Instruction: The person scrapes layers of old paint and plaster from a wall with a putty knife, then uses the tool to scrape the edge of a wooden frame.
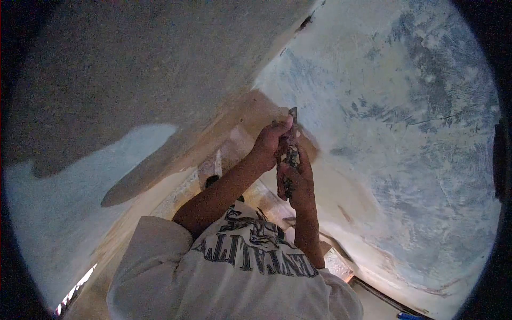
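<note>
Both hands are raised in front of the white shirt (240, 277) and closed around one narrow, dark, speckled tool (292, 140). The tool stands nearly upright just to the right of the corner (277, 50) where the two wall surfaces meet. Its upper tip lies at the edge of a tan patch (250, 114) that spreads out from that corner. I cannot tell whether the tip actually touches the surface.

The left hand (268, 146) wraps the tool's upper part from the corner side, fingers curled over it near the tip. The right hand (296, 184) grips lower down, on the side away from the corner, its fingers folded round the shaft and the thumb along it. The two hands are touching, one stacked above the other, and neither is spread open.

To the right of the corner runs a plastered wall (421, 138), white with blue-grey streaks and rough trowel marks. To the left of the corner the other surface (133, 58) is a flat dull grey, with a paler area (69, 197) further down.

The bare forearms rise from the shirt, whose dark printed lettering (250, 256) reads upside down from this view. Far below the corner, at the bottom right edge, a small blue object (408, 316) is just visible.
</note>
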